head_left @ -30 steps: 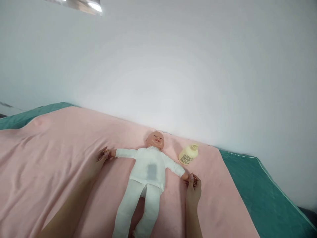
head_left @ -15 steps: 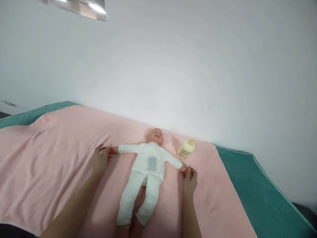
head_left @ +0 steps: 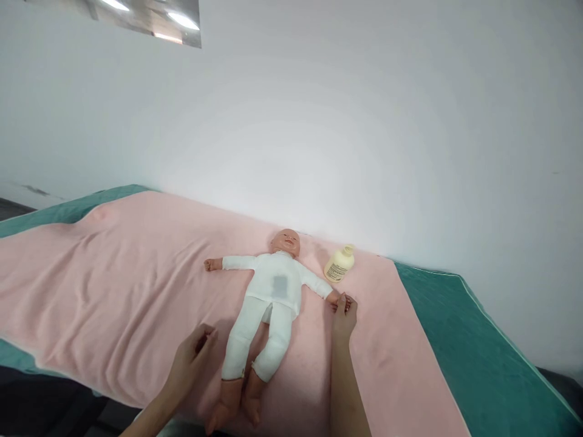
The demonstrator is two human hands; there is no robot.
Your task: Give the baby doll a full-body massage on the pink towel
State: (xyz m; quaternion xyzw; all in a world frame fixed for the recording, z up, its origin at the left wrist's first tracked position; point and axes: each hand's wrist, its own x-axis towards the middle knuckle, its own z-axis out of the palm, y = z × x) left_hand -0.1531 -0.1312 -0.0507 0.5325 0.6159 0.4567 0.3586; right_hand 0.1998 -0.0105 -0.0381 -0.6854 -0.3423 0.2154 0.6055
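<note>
A baby doll (head_left: 277,282) in a white long-sleeved top and white trousers lies on its back with its arms spread. There is a grey square patch on its belly. My right hand (head_left: 345,318) is closed on the doll's hand (head_left: 333,297) at the right, thumb and fingers pinching it. Near the doll's lower leg (head_left: 235,358), but apart from it, my left hand (head_left: 194,352) hovers with loosely curled fingers and nothing visible in them. The doll's bare feet (head_left: 226,405) point toward me.
A pale yellow bottle (head_left: 339,265) with printed text stands beside the doll's arm. Under everything lies a pink blanket (head_left: 150,261), wrinkled at the left, over a green cover (head_left: 455,321). A white wall (head_left: 319,121) rises directly behind the doll.
My left hand has let go of the doll's other hand and come down toward me, beside its legs. My right hand keeps its hold. The view has shifted slightly.
</note>
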